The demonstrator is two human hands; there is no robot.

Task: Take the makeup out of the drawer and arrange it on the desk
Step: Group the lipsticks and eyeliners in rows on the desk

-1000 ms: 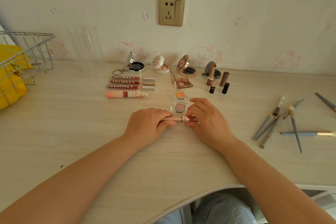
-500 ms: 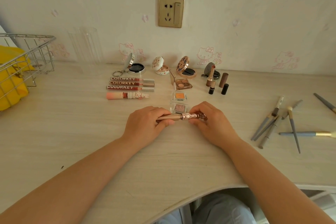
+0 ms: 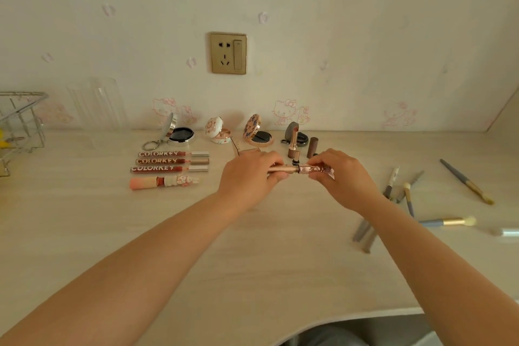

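Note:
Both hands hold a slim rose-gold lip gloss tube [image 3: 300,169] level above the desk [image 3: 252,247]. My left hand [image 3: 250,177] grips its metallic cap end. My right hand [image 3: 341,177] grips the clear patterned bottle end, and a dark ring shows at the joint between the two parts. Behind the hands stand three open compacts [image 3: 179,132], an upright lipstick [image 3: 293,142] and brown caps. Three COLORKEY lip glosses [image 3: 171,161] and a pink cartoon tube [image 3: 164,182] lie in a row at the left. The small eyeshadow palettes are hidden behind my hands.
Several makeup brushes [image 3: 407,194] lie scattered at the right, one [image 3: 466,181] farther out. A wire basket [image 3: 19,126] stands at the far left and a clear plastic cup [image 3: 95,107] by the wall. A wall socket [image 3: 228,53] is above the compacts.
Both hands have lifted the tube off the desk and away from me, towards the lipsticks. The cap and bottle have parted slightly. The camera has tilted up.

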